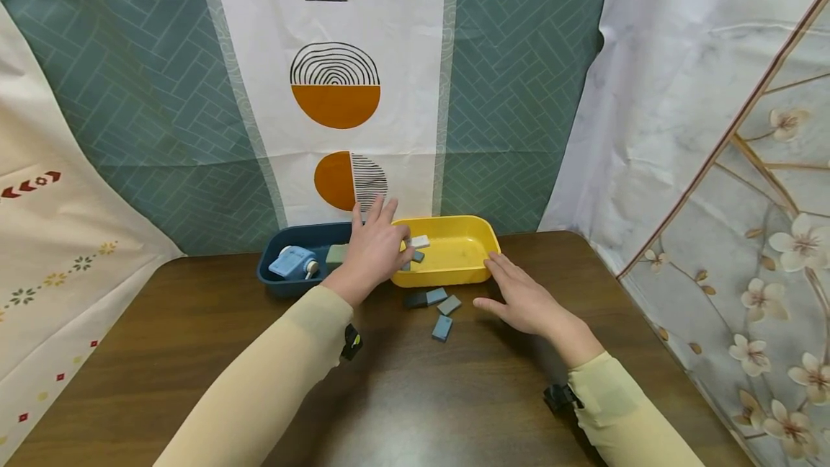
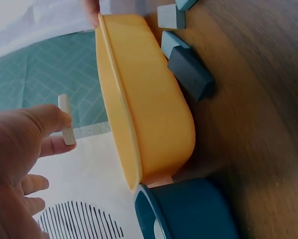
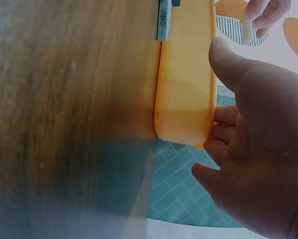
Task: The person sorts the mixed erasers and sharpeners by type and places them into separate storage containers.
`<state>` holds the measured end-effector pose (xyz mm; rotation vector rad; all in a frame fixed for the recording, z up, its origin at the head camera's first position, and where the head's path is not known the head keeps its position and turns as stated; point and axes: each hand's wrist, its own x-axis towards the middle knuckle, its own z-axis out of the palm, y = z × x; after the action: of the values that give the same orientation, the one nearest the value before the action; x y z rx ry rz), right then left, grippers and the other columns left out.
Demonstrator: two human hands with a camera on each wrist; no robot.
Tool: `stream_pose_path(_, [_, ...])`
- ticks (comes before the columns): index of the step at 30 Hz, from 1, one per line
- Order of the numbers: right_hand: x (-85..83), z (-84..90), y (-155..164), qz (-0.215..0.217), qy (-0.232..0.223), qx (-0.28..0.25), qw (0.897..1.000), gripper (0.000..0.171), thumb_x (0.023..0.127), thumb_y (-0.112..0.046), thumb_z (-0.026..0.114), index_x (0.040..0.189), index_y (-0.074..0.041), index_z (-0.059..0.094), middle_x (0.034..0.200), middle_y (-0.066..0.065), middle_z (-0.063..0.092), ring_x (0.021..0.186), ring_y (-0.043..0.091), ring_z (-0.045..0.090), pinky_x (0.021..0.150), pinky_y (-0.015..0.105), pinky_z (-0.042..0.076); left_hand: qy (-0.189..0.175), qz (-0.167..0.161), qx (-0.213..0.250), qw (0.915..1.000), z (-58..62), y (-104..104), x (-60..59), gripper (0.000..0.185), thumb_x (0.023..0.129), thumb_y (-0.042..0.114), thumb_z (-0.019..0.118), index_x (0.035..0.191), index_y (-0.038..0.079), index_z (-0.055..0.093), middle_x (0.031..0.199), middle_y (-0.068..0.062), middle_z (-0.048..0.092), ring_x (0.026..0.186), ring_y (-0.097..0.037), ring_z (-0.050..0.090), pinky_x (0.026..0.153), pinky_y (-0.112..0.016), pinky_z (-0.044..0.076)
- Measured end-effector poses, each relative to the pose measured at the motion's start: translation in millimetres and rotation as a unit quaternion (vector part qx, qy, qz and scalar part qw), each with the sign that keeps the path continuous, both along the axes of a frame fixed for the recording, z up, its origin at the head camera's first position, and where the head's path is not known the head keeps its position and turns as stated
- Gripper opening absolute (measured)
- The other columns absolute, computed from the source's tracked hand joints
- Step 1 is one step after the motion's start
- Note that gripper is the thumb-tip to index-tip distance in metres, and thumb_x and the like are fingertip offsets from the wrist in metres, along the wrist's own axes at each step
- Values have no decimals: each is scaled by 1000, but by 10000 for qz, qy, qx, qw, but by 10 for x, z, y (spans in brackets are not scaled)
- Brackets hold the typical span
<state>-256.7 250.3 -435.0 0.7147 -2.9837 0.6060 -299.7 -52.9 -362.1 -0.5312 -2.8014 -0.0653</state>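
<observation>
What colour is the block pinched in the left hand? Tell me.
White; the block shows best in the left wrist view, pinched by the left hand above the yellow tray.

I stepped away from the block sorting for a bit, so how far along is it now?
Done: one grey block already lies inside the yellow tray. In hand: the left hand pinches a white block over the tray, while the right hand rests open by the tray's near corner. Left: four blocks lie on the table in front of the tray.

The head view looks forward and down across the worktop (image 1: 415, 395). Both wrist views sit close and low, sideways, sharing the yellow tray (image 2: 153, 109) seen mid-frame overhead.
</observation>
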Motion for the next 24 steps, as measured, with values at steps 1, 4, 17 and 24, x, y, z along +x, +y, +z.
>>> stream_pose_path(1, [0, -2, 0, -5, -2, 0, 10000, 91, 108, -48, 72, 169, 7, 33, 179, 25, 23, 165, 45, 23, 129, 63, 28, -16, -1, -17, 10000, -4, 12, -14, 28, 105, 37, 77, 123, 19, 85, 176, -18, 38, 167, -43, 19, 129, -74, 8])
stream_pose_path(4, [2, -7, -1, -11, 0, -5, 10000, 90, 108, -47, 72, 169, 7, 33, 179, 25, 24, 165, 45, 23, 129, 63, 28, -97, 9, -74, 9999, -21, 54, -56, 28, 106, 38, 76, 125, 19, 85, 176, -18, 38, 167, -43, 20, 130, -72, 9])
stream_pose_path(17, [-7, -19, 8, -19, -35, 37, 10000, 91, 108, -49, 70, 169, 6, 32, 180, 25, 23, 166, 44, 21, 130, 63, 26, -319, 173, -153, 9992, -159, 191, -225, 29, 106, 39, 76, 128, 21, 83, 173, -16, 43, 165, -42, 25, 132, -67, 16])
stream_pose_path(24, [-8, -8, 17, 2, -31, 2, 10000, 91, 107, -48, 72, 169, 6, 32, 180, 24, 23, 166, 44, 22, 130, 62, 26, -367, 371, -164, 9985, -217, 220, -276, 29, 107, 41, 75, 129, 22, 83, 170, -15, 46, 164, -41, 28, 130, -69, 19])
